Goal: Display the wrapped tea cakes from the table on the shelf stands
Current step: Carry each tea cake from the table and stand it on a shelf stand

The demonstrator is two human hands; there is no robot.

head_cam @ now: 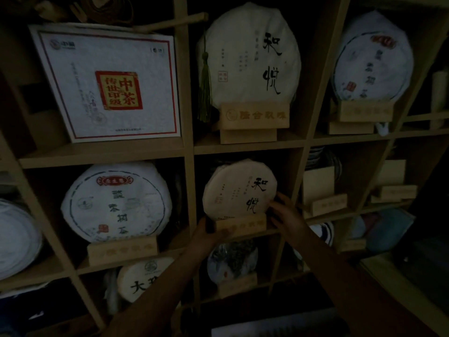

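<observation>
A: Where is the round cream paper-wrapped tea cake (239, 189)?
B: Upright on a light wooden stand (240, 224), centre cubby of the wooden shelf (247, 148)

A: The hands?
B: Left hand (209, 233) grips the stand at 8 o'clock; right hand (286, 212) holds the cake's edge at 4 o'clock

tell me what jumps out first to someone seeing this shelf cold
The big white tea cake with bold black brushwork, top middle, with a green tassel hanging at its left. Left of it stands a white box with a red and gold seal. Below, both hands, left hand and right hand, hold a smaller cake on its wooden stand in the middle cubby.
</observation>
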